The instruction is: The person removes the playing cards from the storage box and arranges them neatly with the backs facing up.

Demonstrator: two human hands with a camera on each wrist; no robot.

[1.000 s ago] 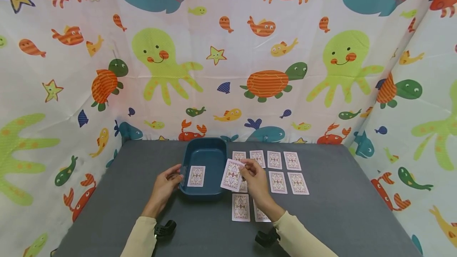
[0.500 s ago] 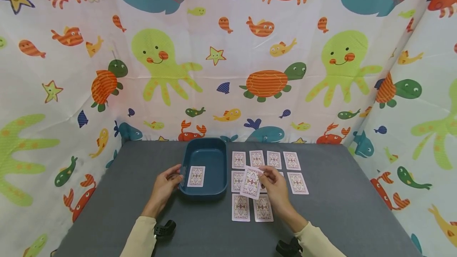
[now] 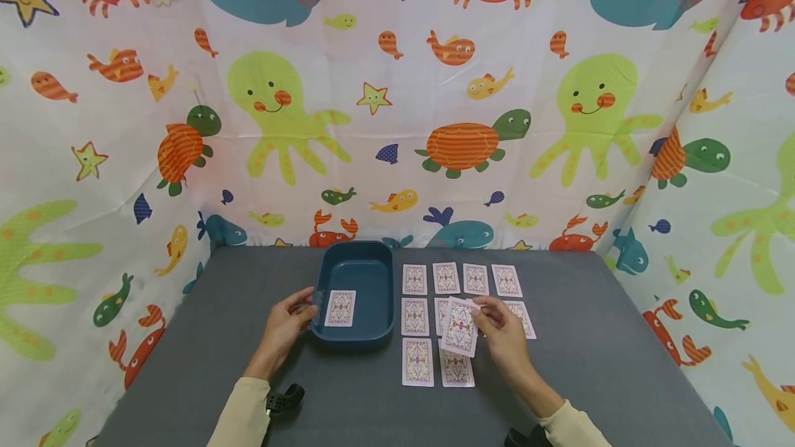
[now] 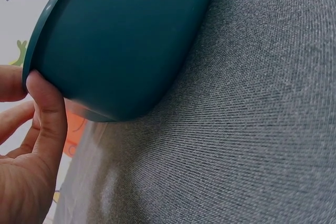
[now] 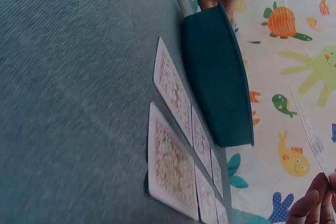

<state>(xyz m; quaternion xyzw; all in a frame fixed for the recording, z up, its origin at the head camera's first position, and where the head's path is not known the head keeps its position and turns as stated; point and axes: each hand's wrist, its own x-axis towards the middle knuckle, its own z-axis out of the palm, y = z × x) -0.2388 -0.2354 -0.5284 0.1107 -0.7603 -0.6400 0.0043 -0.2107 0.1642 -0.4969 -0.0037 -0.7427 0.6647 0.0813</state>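
A dark blue plastic tray [image 3: 354, 342] stands left of centre on the table, with one face-down playing card [image 3: 339, 308] inside. My left hand [image 3: 287, 328] pinches the tray's left rim between thumb [image 4: 48, 100] and fingers. Over the laid-out cards, my right hand [image 3: 506, 336] pinches another playing card [image 3: 459, 328] by its right edge, patterned back showing. This card is raised and slightly tilted, overlapping cards in the middle and front rows. In the right wrist view it appears nearly edge-on, above the right fingertips [image 5: 313, 203].
Face-down cards lie in three rows right of the tray: a back row [image 3: 446, 278], a middle row [image 3: 414, 316] partly hidden by the right hand, and a front pair including one card [image 3: 417, 362]. A sea-animal curtain [image 3: 385, 123] rises behind the grey-covered table [image 3: 577, 371].
My right hand has carried the held card from the tray's right edge rightward and slightly toward me, over the second column of cards. The left hand has stayed at the tray's rim.
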